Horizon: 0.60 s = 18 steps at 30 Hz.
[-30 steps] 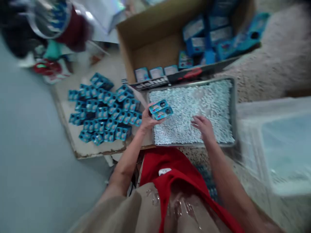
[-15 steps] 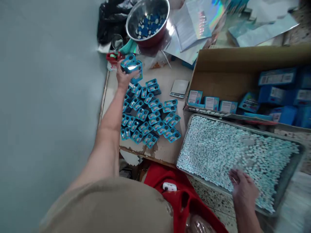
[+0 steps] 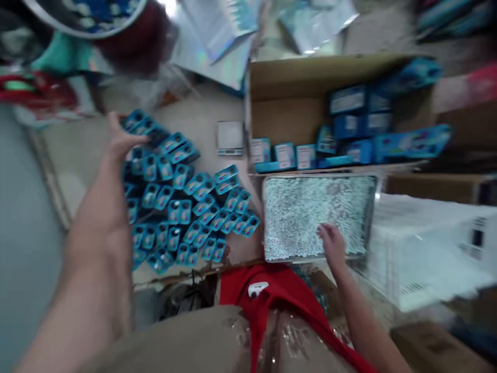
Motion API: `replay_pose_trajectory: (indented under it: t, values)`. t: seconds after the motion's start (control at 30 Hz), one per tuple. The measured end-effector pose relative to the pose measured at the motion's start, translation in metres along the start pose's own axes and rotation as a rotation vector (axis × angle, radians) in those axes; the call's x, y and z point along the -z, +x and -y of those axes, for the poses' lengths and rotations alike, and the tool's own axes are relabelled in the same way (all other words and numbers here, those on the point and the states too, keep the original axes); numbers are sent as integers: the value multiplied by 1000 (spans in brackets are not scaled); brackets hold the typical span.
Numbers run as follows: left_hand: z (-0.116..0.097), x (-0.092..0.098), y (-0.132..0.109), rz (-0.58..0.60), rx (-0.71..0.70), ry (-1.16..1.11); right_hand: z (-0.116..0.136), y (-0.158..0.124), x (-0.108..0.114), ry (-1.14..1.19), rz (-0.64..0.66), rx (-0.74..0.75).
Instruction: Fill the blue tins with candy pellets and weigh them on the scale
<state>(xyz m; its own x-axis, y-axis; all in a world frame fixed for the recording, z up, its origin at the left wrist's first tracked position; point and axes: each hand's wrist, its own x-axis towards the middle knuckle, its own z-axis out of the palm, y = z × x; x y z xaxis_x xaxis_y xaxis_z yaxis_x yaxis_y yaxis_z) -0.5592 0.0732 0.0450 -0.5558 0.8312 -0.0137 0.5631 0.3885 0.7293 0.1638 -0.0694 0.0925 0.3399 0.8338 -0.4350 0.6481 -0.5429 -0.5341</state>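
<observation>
At the far left of the table, my left hand (image 3: 123,139) is wrapped round a few small blue boxes (image 3: 144,124), its thumb along their near side. They are level with a crowd of similar blue boxes (image 3: 180,210) standing close together, with dark round openings in their tops. My right hand (image 3: 332,242) hovers over the near side of a metal tray (image 3: 376,192) spread with small pale mint and white pieces (image 3: 298,215). Its fingers are curled together; whether anything is between them is hidden by blur.
Behind the tray stands an open cardboard carton (image 3: 289,111) with more blue boxes. A small scale (image 3: 230,137) sits left of it. At the back left is a metal bowl (image 3: 104,32) of blue and white pieces. A white sack (image 3: 430,248) lies to the right.
My left hand has brought its blue boxes down to the back of the standing group. My right hand stays over the tray. The view has shifted and turned.
</observation>
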Motion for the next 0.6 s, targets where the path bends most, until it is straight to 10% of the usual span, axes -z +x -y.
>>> replay_pose_trajectory:
  t: [0.17,0.33,0.47,0.6]
  values:
    - [-7,36,-5,109,295,50,11,23,-12,-3,-79,106]
    - [-109,22,-12,-28,-22,163,31,56,18,23,-230,245]
    - [-240,-62,-33,-10,-325,8,66,116,70,76,-499,305]
    - [-363,-205,-68,323,-380,19,112,195,111,-30,-669,322]
